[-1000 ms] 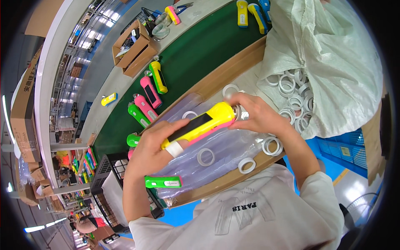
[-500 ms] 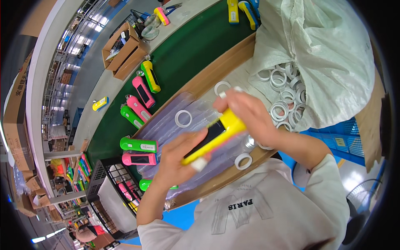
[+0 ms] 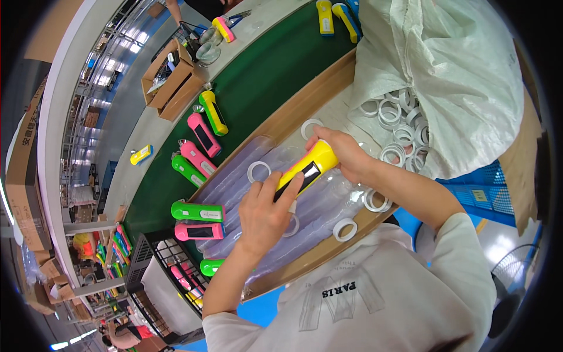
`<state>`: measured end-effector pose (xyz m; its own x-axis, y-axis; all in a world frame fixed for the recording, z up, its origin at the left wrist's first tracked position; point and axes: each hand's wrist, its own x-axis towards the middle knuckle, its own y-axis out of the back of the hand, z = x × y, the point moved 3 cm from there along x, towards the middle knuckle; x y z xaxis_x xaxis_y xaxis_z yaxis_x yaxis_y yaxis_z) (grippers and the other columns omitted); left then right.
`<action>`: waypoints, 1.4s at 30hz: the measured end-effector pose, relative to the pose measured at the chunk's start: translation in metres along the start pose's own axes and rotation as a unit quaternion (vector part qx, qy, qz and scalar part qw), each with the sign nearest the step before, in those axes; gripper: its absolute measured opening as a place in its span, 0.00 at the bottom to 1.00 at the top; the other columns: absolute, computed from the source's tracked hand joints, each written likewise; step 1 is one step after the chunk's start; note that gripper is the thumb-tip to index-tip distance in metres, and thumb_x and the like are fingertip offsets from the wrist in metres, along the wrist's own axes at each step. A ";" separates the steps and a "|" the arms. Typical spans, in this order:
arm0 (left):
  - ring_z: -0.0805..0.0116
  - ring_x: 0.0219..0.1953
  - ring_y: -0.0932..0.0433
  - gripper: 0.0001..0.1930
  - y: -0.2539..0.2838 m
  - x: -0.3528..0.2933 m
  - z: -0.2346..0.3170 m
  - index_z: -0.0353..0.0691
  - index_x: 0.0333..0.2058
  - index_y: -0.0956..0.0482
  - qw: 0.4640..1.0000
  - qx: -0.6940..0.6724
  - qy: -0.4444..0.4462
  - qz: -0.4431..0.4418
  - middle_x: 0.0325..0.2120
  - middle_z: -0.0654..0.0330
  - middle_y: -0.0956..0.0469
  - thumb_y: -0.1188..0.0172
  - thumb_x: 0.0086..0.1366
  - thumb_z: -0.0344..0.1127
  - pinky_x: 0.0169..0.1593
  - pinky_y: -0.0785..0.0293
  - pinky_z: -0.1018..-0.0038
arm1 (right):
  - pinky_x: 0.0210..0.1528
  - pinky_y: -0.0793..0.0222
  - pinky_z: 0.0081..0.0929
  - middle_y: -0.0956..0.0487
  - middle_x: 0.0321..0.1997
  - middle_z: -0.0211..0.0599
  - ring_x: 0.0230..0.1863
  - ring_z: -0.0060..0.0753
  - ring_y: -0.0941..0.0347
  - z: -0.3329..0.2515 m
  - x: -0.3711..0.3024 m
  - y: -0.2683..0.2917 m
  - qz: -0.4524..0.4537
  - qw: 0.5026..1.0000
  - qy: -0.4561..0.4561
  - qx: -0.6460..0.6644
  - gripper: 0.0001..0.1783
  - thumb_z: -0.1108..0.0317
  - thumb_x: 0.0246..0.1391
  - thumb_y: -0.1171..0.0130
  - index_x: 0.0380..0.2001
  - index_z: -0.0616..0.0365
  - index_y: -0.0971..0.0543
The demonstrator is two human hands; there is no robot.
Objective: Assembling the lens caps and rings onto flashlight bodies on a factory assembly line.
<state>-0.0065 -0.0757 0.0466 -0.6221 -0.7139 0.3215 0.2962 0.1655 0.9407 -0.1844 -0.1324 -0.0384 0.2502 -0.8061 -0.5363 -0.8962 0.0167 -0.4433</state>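
My left hand is closed round the handle of a yellow flashlight with pink along its side and a black panel. The flashlight slants up to the right, its wide head toward my right hand. That hand's fingers curl round the back of the head, partly hidden by it. Just beyond the right fingertips lies a white ring; another white ring rests beyond my left hand. Beneath both hands is a shallow cardboard tray with clear plastic sleeves.
A white woven sack spills several white rings at the right. Pink, green and yellow flashlights line the green belt. A black crate stands lower left, a cardboard box at the back. Another person's arm shows far off.
The flashlight has turned more upright, its head rising. My right hand has moved from over the head to behind it, and my left hand has shifted right. Another person has appeared at the top.
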 end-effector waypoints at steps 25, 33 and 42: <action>0.63 0.32 0.24 0.32 -0.064 -0.047 0.020 0.36 0.57 0.36 0.269 -0.905 0.325 -0.060 0.42 0.44 0.23 0.50 0.66 0.56 0.29 0.26 0.73 | 0.56 0.37 0.30 0.30 0.52 0.34 0.53 0.25 0.33 -0.006 -0.033 -0.009 -0.198 0.951 0.160 0.177 0.23 0.52 0.67 0.59 0.55 0.57 0.32; 0.64 0.32 0.23 0.26 -0.059 0.008 -0.031 0.37 0.57 0.34 0.655 -0.622 0.427 -0.036 0.37 0.52 0.23 0.51 0.68 0.49 0.31 0.26 0.73 | 0.51 0.31 0.35 0.27 0.50 0.47 0.50 0.41 0.29 -0.016 -0.004 0.023 0.165 0.853 0.328 -0.371 0.19 0.59 0.56 0.41 0.45 0.61 0.27; 0.52 0.41 0.24 0.14 -0.029 0.020 -0.100 0.37 0.42 0.22 0.968 -0.150 0.189 -0.067 0.38 0.50 0.23 0.38 0.54 0.29 0.43 0.28 0.63 | 0.50 0.33 0.39 0.25 0.42 0.47 0.49 0.49 0.32 0.009 0.038 0.013 0.149 0.588 0.403 -0.685 0.23 0.61 0.38 0.31 0.38 0.61 0.23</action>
<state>0.0450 -0.1631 0.0147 -0.3761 -0.9229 0.0823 0.4639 -0.1107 0.8789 -0.1828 -0.1577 -0.0709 0.2477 -0.9162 0.3151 -0.4478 0.1802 0.8758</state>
